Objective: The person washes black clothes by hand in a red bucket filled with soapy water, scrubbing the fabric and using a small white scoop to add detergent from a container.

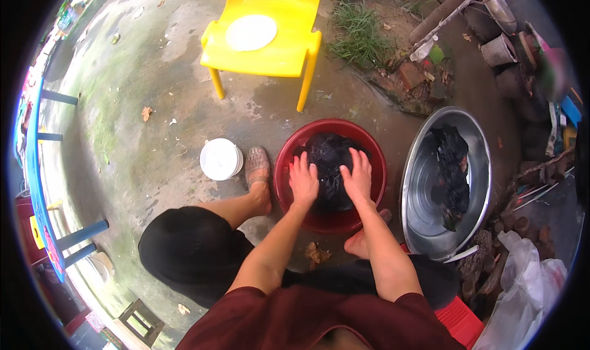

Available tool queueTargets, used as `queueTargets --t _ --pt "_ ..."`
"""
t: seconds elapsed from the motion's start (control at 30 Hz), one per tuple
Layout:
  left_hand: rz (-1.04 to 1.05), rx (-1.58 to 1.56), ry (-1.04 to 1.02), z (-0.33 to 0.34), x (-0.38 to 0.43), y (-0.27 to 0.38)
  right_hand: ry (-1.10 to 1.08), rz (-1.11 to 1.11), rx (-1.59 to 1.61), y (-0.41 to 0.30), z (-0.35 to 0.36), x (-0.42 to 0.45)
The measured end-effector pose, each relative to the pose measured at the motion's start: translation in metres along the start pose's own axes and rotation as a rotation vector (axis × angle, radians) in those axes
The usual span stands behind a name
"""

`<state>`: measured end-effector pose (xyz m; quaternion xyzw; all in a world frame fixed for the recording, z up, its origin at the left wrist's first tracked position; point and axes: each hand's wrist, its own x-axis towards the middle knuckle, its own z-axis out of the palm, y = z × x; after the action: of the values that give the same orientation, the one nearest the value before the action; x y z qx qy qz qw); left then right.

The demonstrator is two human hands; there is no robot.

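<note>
A red plastic basin (377, 191) stands on the ground between my feet. Wet black cloth (329, 165) is heaped inside it. My left hand (304, 179) rests at the near left side of the cloth, fingers spread. On the right side, my right hand (358, 175) is also spread, with its thumb towards the middle. Both palms face down over the cloth, and neither hand is closed around it. Whether they press on it cannot be told. To the right, a large metal basin (417, 202) holds another dark, wet bundle of cloth (454, 175).
A white bucket (221, 159) stands left of my foot. Ahead is a yellow plastic chair (258, 64) with a white disc on its seat. Firewood (479, 262) and a clear plastic bag (525, 281) lie at right. A blue table (39, 165) borders the left. The ground is damp concrete.
</note>
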<state>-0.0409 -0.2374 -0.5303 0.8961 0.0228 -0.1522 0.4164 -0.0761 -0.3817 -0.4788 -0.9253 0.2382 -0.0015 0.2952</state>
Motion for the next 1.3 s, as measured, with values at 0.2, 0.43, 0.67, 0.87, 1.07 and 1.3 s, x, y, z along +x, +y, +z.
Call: queueTargets --t 0.2,0.43,0.67,0.87,1.07,1.3 --pt "0.031 0.433 0.004 0.051 -0.019 -0.013 -0.168 -0.124 -0.35 0.016 0.044 0.0" --pt "0.184 0.526 -0.221 0.035 0.065 -0.016 -0.3 -0.07 -0.405 0.028 0.068 0.057" --pt "0.112 -0.116 -0.217 0.023 0.1 -0.008 -0.299 0.305 0.31 0.022 0.028 0.053" --pt "0.199 0.256 -0.171 0.015 0.046 0.007 -0.238 0.498 -0.073 0.036 -0.001 -0.009" --pt "0.104 0.28 -0.044 0.048 -0.034 -0.004 -0.13 -0.145 -0.23 0.007 0.026 -0.006" --pt "0.218 0.37 -0.117 0.04 0.057 -0.01 -0.2 -0.13 -0.366 0.036 0.083 0.06"
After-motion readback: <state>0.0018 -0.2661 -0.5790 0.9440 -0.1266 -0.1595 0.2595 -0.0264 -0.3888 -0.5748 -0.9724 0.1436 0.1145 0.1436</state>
